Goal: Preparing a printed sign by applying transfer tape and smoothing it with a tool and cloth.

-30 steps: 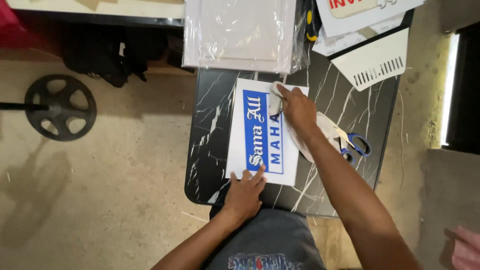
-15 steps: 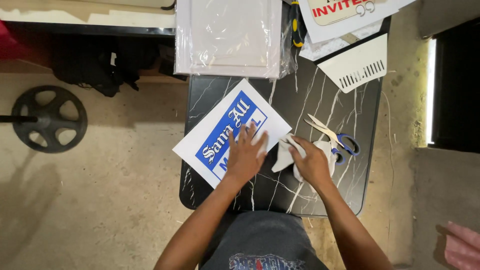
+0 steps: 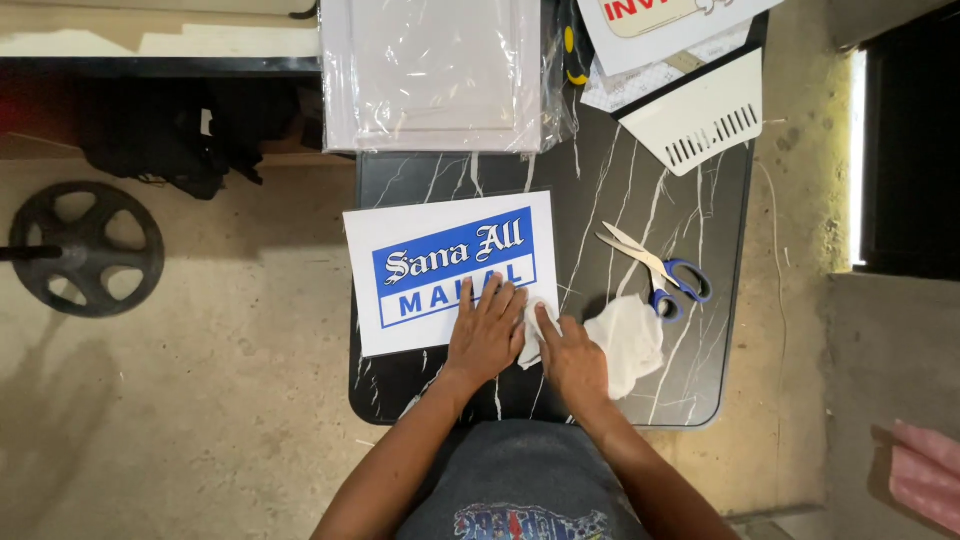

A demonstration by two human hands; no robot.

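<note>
We judge wiping underway: left hand [image 3: 487, 338] flat, released, pinning the printed sign [image 3: 450, 270] on the bench [image 3: 640, 200]; right hand [image 3: 572, 360] pinching the white cloth [image 3: 625, 340] at its corner; next calls for steady pressure.

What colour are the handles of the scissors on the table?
Blue. The scissors lie on the dark marbled table; the head view shows them.

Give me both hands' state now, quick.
Left hand: open, flat on the white-and-blue printed sheet.
Right hand: fingers pinching the sheet's near corner, beside the white cloth.
</note>
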